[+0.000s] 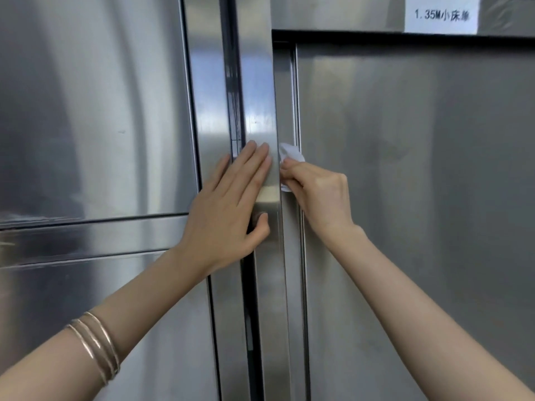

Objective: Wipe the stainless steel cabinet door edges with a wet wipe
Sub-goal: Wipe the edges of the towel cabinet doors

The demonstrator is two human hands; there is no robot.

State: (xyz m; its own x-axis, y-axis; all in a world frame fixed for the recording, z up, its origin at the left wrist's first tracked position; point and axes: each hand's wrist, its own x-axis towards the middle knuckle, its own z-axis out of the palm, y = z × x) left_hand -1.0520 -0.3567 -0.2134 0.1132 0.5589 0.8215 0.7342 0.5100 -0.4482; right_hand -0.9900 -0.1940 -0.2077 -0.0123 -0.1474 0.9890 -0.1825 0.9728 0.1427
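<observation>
right hand (317,192) is closed round a bunched white wipe (290,157), wipe poking out above the knuckles and pressed on the door edge (285,111); left hand (228,206) lies flat and empty on the steel post (259,91) just beside

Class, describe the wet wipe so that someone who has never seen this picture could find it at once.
Start at the vertical steel post between the cabinet doors. The right hand presses against its right edge, clutching the wet wipe. It is the only soft, crumpled white thing among the steel; the white label is flat and printed.
</observation>
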